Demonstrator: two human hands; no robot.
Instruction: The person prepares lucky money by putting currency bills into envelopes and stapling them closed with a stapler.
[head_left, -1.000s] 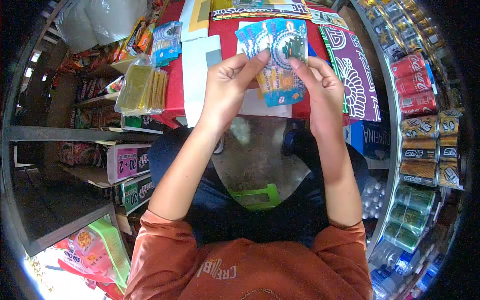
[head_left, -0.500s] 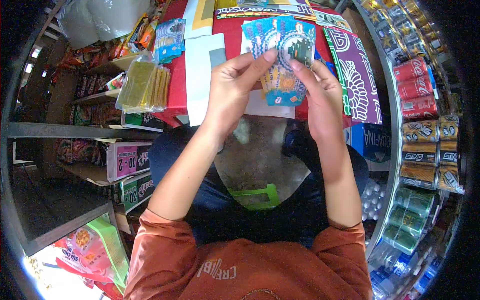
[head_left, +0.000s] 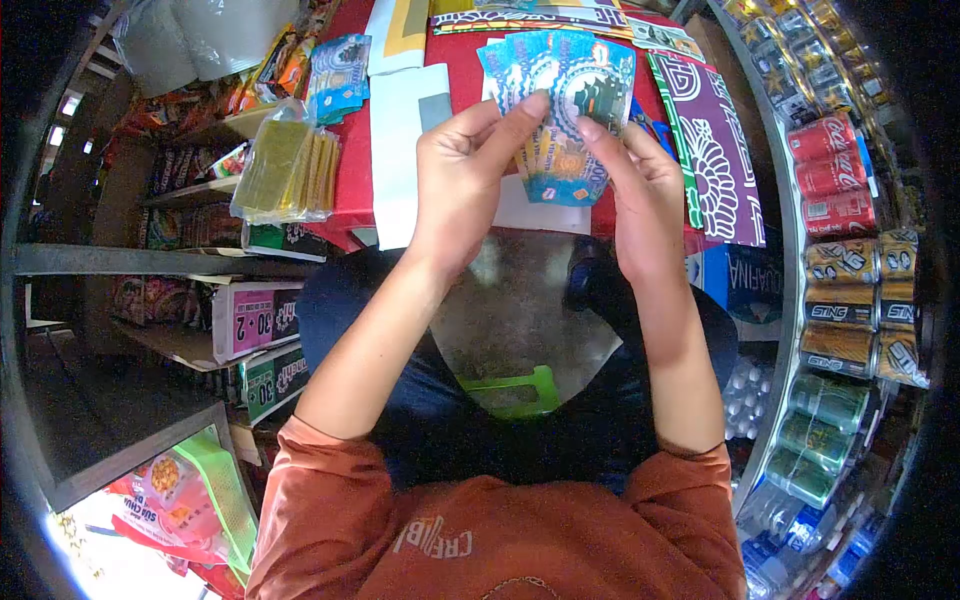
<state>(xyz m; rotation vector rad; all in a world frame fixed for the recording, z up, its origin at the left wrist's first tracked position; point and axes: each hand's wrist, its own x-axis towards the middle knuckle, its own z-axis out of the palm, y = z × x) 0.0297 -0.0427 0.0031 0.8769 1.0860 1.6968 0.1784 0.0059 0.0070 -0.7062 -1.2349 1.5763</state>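
A fan of blue printed paper notes (head_left: 590,85), looking like banknotes, is held above the red table. My left hand (head_left: 465,185) pinches the left side of the fan, its thumb lying across the front. On the lower right side, my right hand (head_left: 640,190) grips the notes with its thumb on their face and its fingers behind. Under them lies white paper (head_left: 545,212), partly covered. To the left is a white folded sheet (head_left: 398,160). Another bunch of blue notes (head_left: 338,75) rests at the table's left edge.
Left of the red table (head_left: 352,190), a clear pack of yellowish sheets (head_left: 285,165) sits by the snack shelves. A purple patterned sheet (head_left: 725,150) lies at the right. Drink cans (head_left: 838,315) line the right shelf. A green plastic stool (head_left: 510,390) shows between the knees.
The notes are fanned out wider, with more edges showing on the left, and the fan sits slightly higher. Both hands keep their grip and have shifted only a little.
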